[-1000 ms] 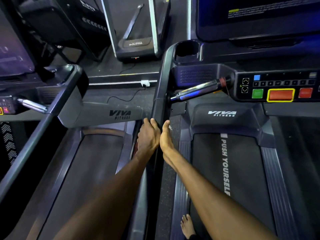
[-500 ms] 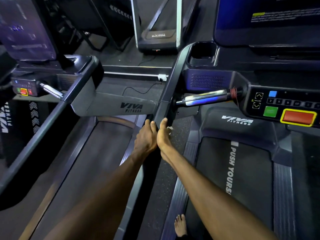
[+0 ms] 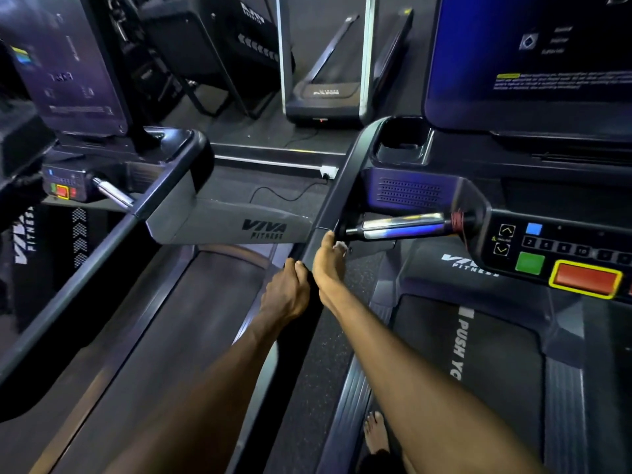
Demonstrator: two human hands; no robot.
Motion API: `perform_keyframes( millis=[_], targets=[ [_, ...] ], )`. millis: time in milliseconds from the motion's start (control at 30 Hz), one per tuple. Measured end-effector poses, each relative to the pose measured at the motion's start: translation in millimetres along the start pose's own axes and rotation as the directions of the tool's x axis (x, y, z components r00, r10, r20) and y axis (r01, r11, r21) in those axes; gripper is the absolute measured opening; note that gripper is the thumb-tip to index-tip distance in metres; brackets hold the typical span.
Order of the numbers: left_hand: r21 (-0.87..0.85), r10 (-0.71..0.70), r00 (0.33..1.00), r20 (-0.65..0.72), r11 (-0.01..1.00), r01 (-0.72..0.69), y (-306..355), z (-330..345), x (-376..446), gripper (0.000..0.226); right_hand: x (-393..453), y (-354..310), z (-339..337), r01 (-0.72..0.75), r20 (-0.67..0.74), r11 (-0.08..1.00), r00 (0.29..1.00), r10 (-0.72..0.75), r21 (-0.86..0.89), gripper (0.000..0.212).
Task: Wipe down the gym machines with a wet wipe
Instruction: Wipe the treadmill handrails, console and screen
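bare foot (image 3: 375, 434) at 6 o'clock, low on the deck edge of the right treadmill; both forearms reach up from there toward centre frame. left hand (image 3: 285, 295) just below centre: fingers curled round the dark side handrail (image 3: 337, 196), gripping it, nothing else in it that i can see. right hand (image 3: 327, 265) touching the same rail just above, toward 1 o'clock of the left; fingers mostly hidden on the rail's far side, wrapped over it, with a scrap of white, judged to be the wet wipe (image 3: 341, 247), showing at the fingertips. change over the last second: the right hand has slid up the rail, from level with the left hand to the joint where the chrome grip bar (image 3: 403, 225) meets the rail; left hand has kept its hold lower down. reading: upward wipe stroke in progress, lower rail section likely covered, upper run toward the cup holder (image 3: 403, 142) at 12–1 o'clock not yet reached. control panel (image 3: 561, 258) at 3 o'clock and neighbouring treadmill (image 3: 219, 227) at 9–10 o'clock untouched at present.
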State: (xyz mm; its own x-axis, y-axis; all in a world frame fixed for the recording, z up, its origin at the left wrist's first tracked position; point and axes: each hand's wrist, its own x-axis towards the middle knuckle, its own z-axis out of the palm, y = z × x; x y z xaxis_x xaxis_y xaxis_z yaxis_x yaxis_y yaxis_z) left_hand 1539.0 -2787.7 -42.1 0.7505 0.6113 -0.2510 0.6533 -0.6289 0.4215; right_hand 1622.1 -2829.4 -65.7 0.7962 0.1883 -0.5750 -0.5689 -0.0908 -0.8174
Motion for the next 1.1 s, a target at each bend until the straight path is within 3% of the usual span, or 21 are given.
perform_keyframes(
  millis=[167,267,433,467,533,600,633,733,833,967,1100],
  targets=[
    [0.13,0.092,0.99,-0.109,0.989,-0.078,13,6,27,0.038,20,5,-34,-0.03,-0.002,0.999,1.0,0.03,-0.014,0.051],
    [0.079,0.18,0.976,-0.127,0.982,-0.171,26,7,46,0.034,20,2,-45,0.129,-0.013,0.98,0.991,-0.133,-0.15,0.03],
    [0.017,0.169,0.965,-0.198,0.985,-0.17,49,4,72,0.03,7,-31,-60,0.38,-0.098,0.889,0.905,-0.415,-0.254,0.033],
    [0.01,0.192,0.957,-0.219,0.981,-0.194,53,3,76,0.029,8,-38,-64,0.462,-0.094,0.831,0.855,-0.51,-0.309,0.033],
    [0.014,0.246,0.941,-0.234,0.968,-0.25,60,-1,86,0.026,18,-47,-71,0.612,-0.056,0.608,0.68,-0.731,-0.507,0.027],
    [0.031,0.283,0.931,-0.231,0.958,-0.284,67,-2,95,0.024,36,-45,-77,0.597,0.088,0.283,0.516,-0.852,-0.751,0.023],
    [0.031,0.287,0.93,-0.229,0.957,-0.288,71,-2,99,0.024,46,-39,-79,0.561,0.186,0.147,0.493,-0.85,-0.815,0.021],
    [-0.001,0.232,0.949,-0.213,0.971,-0.238,82,3,105,0.025,51,-20,-77,0.528,0.453,-0.132,0.544,-0.706,-0.839,0.028],
    [-0.026,0.175,0.967,-0.188,0.983,-0.183,87,9,108,0.023,46,-18,-83,0.484,0.532,-0.27,0.563,-0.633,-0.833,0.043],
    [-0.005,0.144,0.96,-0.241,0.989,-0.149,90,16,110,0.022,48,-24,-126,0.382,0.459,-0.273,0.58,-0.673,-0.883,0.05],
    [0.069,0.173,0.945,-0.278,0.985,-0.16,90,20,110,0.023,44,-25,-112,0.273,0.309,-0.168,0.633,-0.71,-0.947,0.046]
  ],
)
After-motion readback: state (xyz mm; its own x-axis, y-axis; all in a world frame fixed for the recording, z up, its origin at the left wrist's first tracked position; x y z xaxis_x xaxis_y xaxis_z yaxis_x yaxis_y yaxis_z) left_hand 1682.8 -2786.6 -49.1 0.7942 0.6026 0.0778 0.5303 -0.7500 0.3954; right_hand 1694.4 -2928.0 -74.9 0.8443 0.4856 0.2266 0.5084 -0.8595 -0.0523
